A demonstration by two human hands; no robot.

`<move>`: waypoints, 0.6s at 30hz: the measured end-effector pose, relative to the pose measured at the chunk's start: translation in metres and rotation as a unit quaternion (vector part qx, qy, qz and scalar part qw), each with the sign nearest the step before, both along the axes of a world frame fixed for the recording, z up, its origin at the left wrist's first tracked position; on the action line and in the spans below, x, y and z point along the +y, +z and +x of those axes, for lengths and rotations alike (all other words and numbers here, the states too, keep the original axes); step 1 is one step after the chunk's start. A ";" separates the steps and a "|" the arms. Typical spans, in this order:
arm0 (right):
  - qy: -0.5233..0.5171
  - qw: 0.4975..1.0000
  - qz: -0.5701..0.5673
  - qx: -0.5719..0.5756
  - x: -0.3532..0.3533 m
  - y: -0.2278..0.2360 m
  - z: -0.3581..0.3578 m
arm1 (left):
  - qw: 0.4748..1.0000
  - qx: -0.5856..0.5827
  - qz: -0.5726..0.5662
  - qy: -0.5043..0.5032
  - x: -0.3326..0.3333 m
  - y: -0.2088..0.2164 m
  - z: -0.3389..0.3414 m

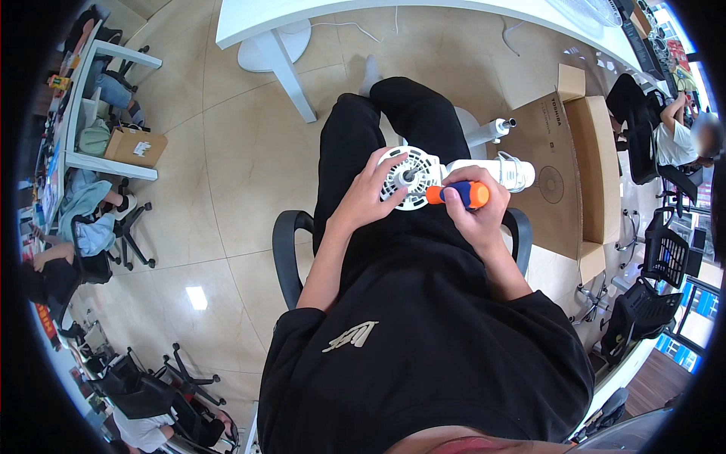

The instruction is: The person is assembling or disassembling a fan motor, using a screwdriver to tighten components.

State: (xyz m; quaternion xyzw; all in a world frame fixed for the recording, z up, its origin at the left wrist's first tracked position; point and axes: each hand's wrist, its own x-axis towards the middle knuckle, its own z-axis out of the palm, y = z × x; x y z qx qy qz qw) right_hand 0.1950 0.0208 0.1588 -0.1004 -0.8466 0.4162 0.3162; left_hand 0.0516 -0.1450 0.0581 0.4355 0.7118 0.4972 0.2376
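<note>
Head view, posture: the person sits in a black office chair (286, 250), wearing black trousers and a black top, legs stretched forward over the beige tiled floor (227, 151).
Left forearm: it comes up from the lower middle of the picture, bare from the elbow, slanting up and to the right toward the lap.
Left hand (368, 193): fingers spread and curled over the left rim of the white fan motor housing (409, 178), grasping it and holding it steady on the thighs.
Fan motor housing: a round white part with slotted vents and a short shaft at its centre, resting on the lap between both hands; a white stem (495, 170) runs from it to the right, across the right thigh.
Right forearm: it rises from the lower right, bent at the wrist toward the housing.
Right hand (475, 216): clenched around the orange and blue handle of the screwdriver (457, 194), thumb on top.
Screwdriver: it lies nearly level, its tip pointing left at the centre of the housing; whether the tip touches cannot be told.
Cardboard box (575, 166): open, on the floor just right of the chair.
White counter (423, 11): ahead of the knees, its leg slanting down to the floor.
Other people: one seated at far right, others at the left and lower left edges, well apart.
</note>
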 end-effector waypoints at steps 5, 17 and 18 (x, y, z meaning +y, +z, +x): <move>0.015 1.000 0.002 -0.001 0.000 0.003 -0.001 | 1.000 0.001 0.002 -0.001 0.000 0.002 0.001; 0.075 0.996 -0.025 0.048 0.003 0.005 -0.027 | 1.000 -0.010 -0.004 -0.008 -0.001 0.000 0.000; 0.116 0.993 0.010 0.036 0.007 0.006 -0.028 | 1.000 0.000 0.009 -0.005 -0.001 -0.001 -0.001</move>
